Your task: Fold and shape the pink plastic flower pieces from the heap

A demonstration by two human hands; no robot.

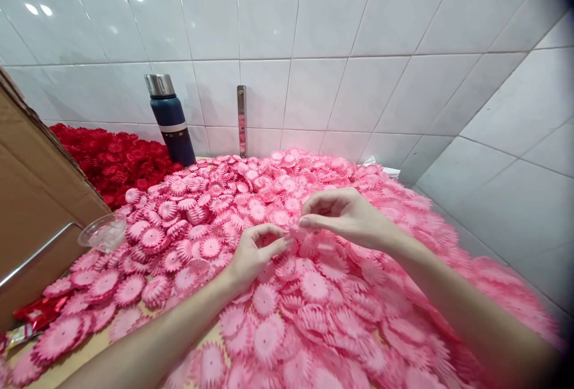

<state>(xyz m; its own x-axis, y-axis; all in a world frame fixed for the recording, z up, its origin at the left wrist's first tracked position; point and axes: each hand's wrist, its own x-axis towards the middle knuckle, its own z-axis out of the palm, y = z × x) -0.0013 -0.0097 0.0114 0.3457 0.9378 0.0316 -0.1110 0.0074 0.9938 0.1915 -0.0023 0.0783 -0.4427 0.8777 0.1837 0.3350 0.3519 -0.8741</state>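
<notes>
Evidently mid-handling: left hand (252, 253) and right hand (352, 217) both pinch small pink piece (296, 231) at fingertips, above heaped pink discs (264, 300). Discs lie loose, none visibly joined; finished share cannot be told. Red heap (119, 159) sits apart, beside bottle (173, 120).

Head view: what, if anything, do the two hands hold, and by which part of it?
A small pink piece, pinched between thumb and fingertips of the left hand and right hand, seemingly by its edges; blur hides the exact spots.
</notes>
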